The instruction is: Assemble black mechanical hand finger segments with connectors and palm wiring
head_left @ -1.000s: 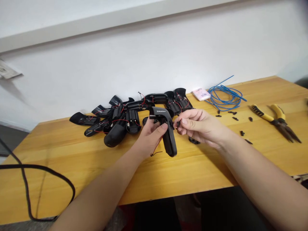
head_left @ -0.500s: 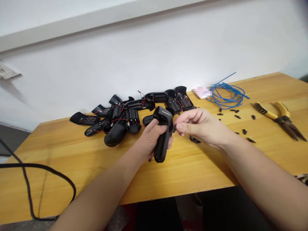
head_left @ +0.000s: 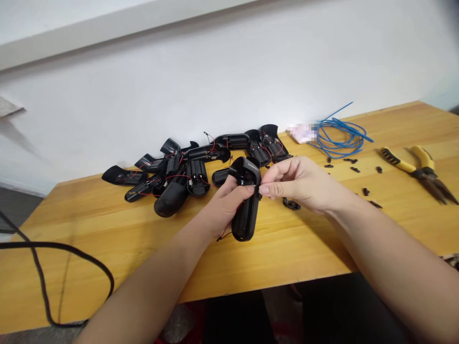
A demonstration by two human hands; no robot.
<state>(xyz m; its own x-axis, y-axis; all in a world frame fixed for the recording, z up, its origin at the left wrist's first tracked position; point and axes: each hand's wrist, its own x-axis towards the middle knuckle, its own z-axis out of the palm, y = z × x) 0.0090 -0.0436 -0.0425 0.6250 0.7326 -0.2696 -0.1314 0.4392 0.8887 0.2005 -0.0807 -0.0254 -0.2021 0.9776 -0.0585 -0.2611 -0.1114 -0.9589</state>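
Firmly, the left hand (head_left: 223, 206) curls around a black plastic housing (head_left: 245, 215), held over the wooden table (head_left: 287, 253), while the right hand (head_left: 301, 184), pinched almost shut, grips a small black piece (head_left: 259, 195) at the housing's edge.

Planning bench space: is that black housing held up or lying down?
Held up: the left hand grips the black plastic housing off the table.

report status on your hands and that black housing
Left hand gripping black plastic housing, red wire trailing below. Right hand pinching small black part at housing's edge. Nothing blocking; other housings lie behind.
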